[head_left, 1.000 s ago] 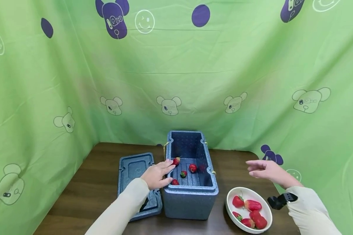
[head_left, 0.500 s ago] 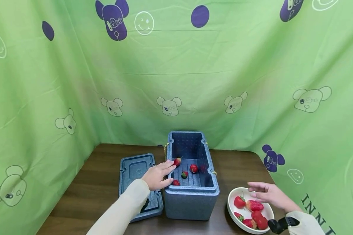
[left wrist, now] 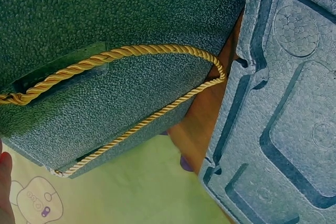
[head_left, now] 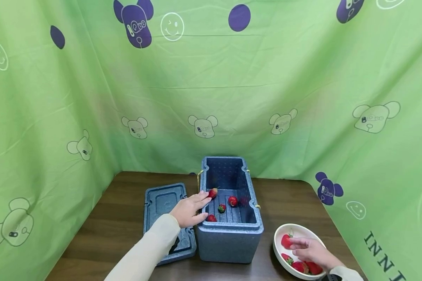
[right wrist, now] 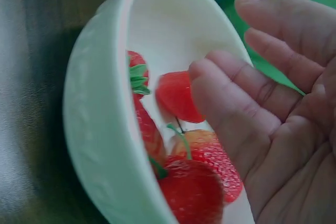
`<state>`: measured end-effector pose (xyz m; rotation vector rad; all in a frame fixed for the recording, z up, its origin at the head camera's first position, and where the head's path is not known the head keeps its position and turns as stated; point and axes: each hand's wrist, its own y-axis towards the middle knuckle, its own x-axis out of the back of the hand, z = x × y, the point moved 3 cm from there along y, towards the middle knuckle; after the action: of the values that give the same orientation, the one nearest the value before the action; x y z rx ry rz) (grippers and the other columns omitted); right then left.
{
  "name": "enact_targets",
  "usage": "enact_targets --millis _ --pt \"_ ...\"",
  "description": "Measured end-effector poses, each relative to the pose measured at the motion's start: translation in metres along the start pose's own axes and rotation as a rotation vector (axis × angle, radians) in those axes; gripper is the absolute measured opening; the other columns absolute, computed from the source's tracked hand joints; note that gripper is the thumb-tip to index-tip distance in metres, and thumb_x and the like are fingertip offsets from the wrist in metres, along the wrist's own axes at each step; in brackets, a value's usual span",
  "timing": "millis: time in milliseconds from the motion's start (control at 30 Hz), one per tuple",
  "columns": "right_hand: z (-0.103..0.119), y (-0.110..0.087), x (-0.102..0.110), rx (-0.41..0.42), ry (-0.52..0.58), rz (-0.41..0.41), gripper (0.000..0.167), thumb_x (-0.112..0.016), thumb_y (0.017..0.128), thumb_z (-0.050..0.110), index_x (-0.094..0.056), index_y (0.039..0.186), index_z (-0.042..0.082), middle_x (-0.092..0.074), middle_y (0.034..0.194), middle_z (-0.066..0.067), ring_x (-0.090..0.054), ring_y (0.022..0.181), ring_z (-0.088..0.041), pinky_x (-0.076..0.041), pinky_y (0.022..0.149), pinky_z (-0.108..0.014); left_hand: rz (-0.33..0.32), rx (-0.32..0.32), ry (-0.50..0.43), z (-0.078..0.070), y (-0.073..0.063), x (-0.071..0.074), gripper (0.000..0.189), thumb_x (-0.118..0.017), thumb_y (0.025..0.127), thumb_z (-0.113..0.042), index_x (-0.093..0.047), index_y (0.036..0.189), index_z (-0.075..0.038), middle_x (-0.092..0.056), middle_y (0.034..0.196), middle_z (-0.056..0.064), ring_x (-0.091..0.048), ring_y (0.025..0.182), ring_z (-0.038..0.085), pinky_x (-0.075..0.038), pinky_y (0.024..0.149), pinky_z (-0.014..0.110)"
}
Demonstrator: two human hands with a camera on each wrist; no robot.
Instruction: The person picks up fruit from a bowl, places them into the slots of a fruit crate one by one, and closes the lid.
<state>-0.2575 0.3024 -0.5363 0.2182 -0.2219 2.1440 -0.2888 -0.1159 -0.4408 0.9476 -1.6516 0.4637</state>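
Observation:
A blue-grey foam box (head_left: 228, 248) stands lidless in the head view, with several strawberries (head_left: 233, 201) on its ribbed floor. On its left rim rests my left hand (head_left: 190, 210), fingers extended over the edge. To the right of the box is a white bowl (head_left: 300, 229) holding more strawberries (head_left: 286, 241). My right hand (head_left: 311, 251) is over the bowl, its fingertips close to a strawberry. In the right wrist view those fingers (right wrist: 231, 95) are spread and slightly bent, gripping nothing; they hide part of a strawberry (right wrist: 178, 96).
The box's lid (head_left: 163, 203) lies on the wooden table (head_left: 102, 234), left of the box. A yellow cord (left wrist: 152, 49) loops from the box's side, between box and lid. Green printed cloth (head_left: 232, 86) hangs behind and along both sides.
My right hand has come down from above and behind the bowl to the strawberries in it. My left hand has stayed on the box rim.

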Motion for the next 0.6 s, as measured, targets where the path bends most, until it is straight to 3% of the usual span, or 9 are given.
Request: enact_targets --millis 100,333,600 --pt "-0.004 0.0 -0.003 0.01 -0.084 -0.002 0.04 -0.056 0.086 -0.008 -0.041 0.112 -0.033 -0.06 0.098 -0.038 -0.062 0.086 0.001 -0.055 0.07 -0.025 0.001 0.004 -0.006 0.0 0.0 0.0 0.053 -0.05 0.094 -0.033 -0.049 0.141 -0.007 -0.042 0.147 0.008 -0.037 0.137 0.023 -0.034 0.108 0.039" --pt "-0.008 0.0 -0.01 0.003 -0.264 -0.028 0.041 -0.062 0.082 -0.004 -0.047 0.109 -0.032 -0.063 0.095 -0.035 -0.059 0.086 0.005 -0.049 0.073 -0.016 0.0 -0.005 -0.019 0.0 0.0 0.001 0.053 -0.051 0.094 -0.032 -0.048 0.141 -0.006 -0.042 0.148 0.009 -0.036 0.137 0.024 -0.033 0.108 0.039" --pt "-0.009 0.005 -0.012 -0.044 -0.294 -0.032 0.042 -0.063 0.078 -0.005 -0.05 0.11 -0.029 -0.064 0.097 -0.032 -0.058 0.085 0.005 -0.049 0.073 -0.017 -0.003 -0.001 -0.029 -0.002 -0.001 0.003 0.054 -0.051 0.094 -0.032 -0.049 0.14 -0.005 -0.043 0.147 0.009 -0.036 0.137 0.025 -0.033 0.108 0.04"
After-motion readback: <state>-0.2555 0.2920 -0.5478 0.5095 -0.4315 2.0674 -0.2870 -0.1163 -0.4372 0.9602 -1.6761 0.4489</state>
